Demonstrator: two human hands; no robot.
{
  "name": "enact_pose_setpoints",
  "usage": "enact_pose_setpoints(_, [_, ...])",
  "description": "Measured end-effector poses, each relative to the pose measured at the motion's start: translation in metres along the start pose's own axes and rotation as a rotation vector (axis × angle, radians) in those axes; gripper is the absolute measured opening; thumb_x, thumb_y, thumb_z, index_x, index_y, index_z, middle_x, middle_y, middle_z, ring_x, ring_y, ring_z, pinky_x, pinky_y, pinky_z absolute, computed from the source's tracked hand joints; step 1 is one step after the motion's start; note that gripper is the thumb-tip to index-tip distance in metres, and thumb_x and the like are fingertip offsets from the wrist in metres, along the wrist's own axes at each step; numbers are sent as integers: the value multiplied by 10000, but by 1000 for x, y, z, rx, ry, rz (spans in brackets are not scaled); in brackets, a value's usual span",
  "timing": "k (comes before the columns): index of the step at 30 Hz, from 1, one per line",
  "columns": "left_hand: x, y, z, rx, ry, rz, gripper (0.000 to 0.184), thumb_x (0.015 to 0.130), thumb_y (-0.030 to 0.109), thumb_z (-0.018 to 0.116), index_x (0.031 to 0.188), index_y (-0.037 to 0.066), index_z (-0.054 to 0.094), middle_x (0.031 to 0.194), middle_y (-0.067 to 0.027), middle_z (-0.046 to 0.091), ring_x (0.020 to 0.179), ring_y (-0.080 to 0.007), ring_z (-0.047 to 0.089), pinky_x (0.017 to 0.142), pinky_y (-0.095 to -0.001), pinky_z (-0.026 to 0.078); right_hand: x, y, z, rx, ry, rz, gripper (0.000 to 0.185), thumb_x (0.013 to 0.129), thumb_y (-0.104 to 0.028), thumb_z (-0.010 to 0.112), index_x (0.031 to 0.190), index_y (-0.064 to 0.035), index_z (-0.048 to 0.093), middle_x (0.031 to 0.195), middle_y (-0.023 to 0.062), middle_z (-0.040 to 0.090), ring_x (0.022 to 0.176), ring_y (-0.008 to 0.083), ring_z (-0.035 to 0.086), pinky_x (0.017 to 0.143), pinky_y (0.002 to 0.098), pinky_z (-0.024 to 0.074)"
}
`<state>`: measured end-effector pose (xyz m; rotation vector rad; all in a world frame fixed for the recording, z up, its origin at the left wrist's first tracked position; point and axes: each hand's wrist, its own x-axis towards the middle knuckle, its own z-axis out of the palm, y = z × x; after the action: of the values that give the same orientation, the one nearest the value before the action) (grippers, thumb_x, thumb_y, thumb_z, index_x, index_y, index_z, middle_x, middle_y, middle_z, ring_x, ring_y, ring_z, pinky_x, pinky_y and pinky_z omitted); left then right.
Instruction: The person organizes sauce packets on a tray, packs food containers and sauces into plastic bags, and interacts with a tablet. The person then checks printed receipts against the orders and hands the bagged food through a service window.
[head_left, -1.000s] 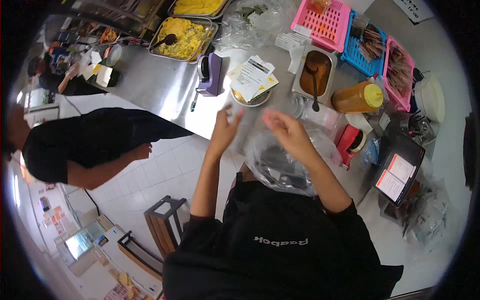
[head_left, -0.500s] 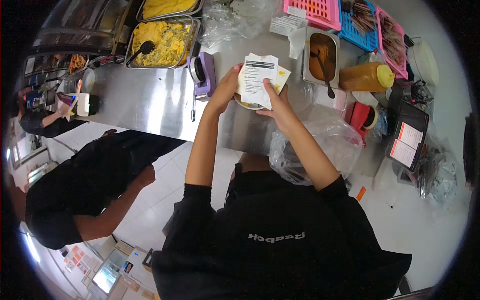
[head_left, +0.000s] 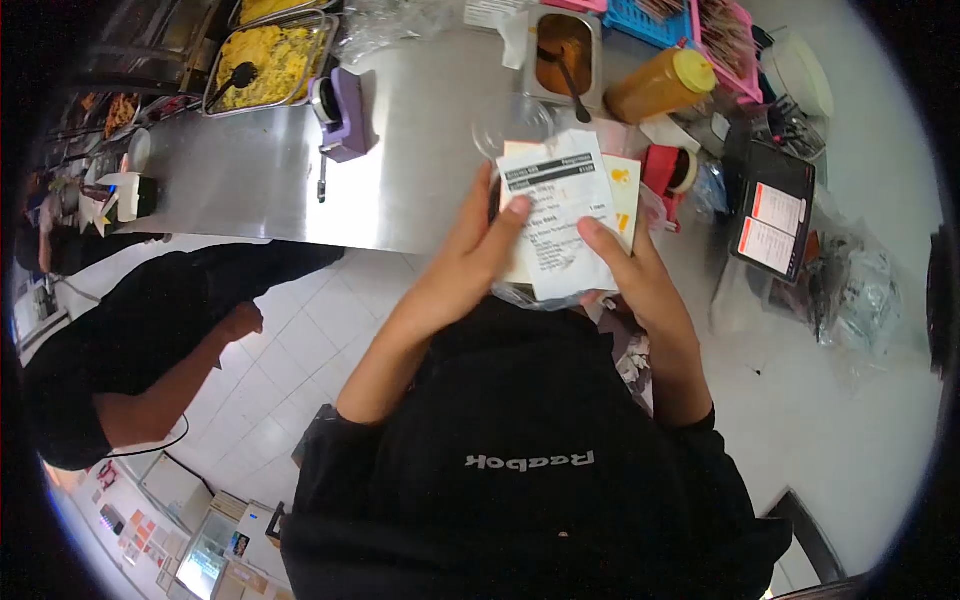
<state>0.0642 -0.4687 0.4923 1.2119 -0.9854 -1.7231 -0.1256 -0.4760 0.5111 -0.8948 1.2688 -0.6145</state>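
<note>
A printed receipt (head_left: 562, 225) lies over a pale card with yellow marks (head_left: 622, 190), close in front of my body. My left hand (head_left: 480, 245) is closed on the left side of this stack, its thumb pressing on the paper. From the right, my right hand (head_left: 640, 270) grips it too, thumb on the receipt's face and fingers underneath. The bowl under the papers is mostly hidden, with only clear plastic showing at the lower edge. A clear round lid (head_left: 512, 122) lies on the steel counter (head_left: 420, 130) just beyond.
At the back left are a tray of yellow food (head_left: 305, 50) and a purple tape dispenser (head_left: 345, 115). Behind and right stand a sauce tray (head_left: 590, 20), a yellow-capped bottle (head_left: 655, 88), a red dispenser (head_left: 660, 170) and a tablet (head_left: 775, 215). Another person (head_left: 150, 340) stands left.
Both hands reached the papers and bowl on the counter, took hold and brought them toward my body. The camera view has shifted. The other person remains at the left.
</note>
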Motion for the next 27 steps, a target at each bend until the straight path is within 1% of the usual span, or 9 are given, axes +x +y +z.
enact_pose_setpoints(7, [37,-141,41,13,116,-66,555,941,266,490,1313,-98,298,1312,-206,429,1226,-235,404,1022,-308,305,35,113,-69,-36,4,70,748,821,-338,662,1345,-52,211,1151,188,504,903,238,621,495,300,558])
enact_pose_setpoints(12, [51,-156,38,79,161,36,531,923,250,515,1290,-94,345,1243,-177,496,1157,-213,465,992,-294,336,51,123,-66,-20,14,175,859,763,-413,708,1337,-64,173,1197,202,481,943,268,608,504,336,564])
enact_pose_setpoints(16, [48,-155,24,247,247,-183,553,916,379,502,1188,-100,453,1122,-199,559,1071,-208,511,926,-312,393,54,134,-61,-84,-44,238,851,760,-439,707,1304,-64,171,1195,183,478,969,284,589,584,421,562])
enact_pose_setpoints(17, [45,-157,24,295,294,-155,598,902,455,487,1160,-84,484,1021,-222,589,975,-275,567,877,-342,433,58,147,-62,-131,-31,158,863,757,-442,714,1297,-49,168,1209,193,468,1055,285,549,738,424,536])
enact_pose_setpoints(20, [39,-165,16,770,215,-32,620,876,475,527,1172,-68,484,1002,-253,580,958,-349,564,844,-374,456,75,174,-69,-207,-47,1,879,761,-482,698,1321,-23,200,1244,207,438,1174,292,465,909,404,448])
enact_pose_setpoints(21, [15,-123,34,902,222,-143,610,845,449,595,1166,-58,490,1062,-290,542,1039,-369,519,832,-396,465,75,171,-74,-314,-51,3,869,771,-501,678,1331,-19,221,1268,213,418,1200,294,439,944,392,412])
enact_pose_setpoints(24, [-23,-88,44,1248,683,187,578,804,401,667,1123,-60,526,1045,-291,544,1058,-348,516,837,-393,465,74,160,-86,-464,-49,-20,869,786,-563,622,1355,-5,274,1336,243,346,1277,317,339,1034,385,310])
enact_pose_setpoints(25, [-20,-104,33,1334,894,265,517,778,337,696,1087,-51,548,923,-251,597,927,-352,580,790,-387,484,77,159,-87,-400,-39,-47,885,781,-588,607,1357,2,287,1357,260,315,1301,337,293,1052,402,278])
enact_pose_setpoints(27, [-6,-129,-1,788,588,-155,474,800,283,673,1083,-72,538,853,-215,622,749,-306,616,693,-380,495,78,154,-87,-383,-44,-75,863,821,-604,540,1402,-30,262,1423,245,229,1339,349,229,1077,426,235])
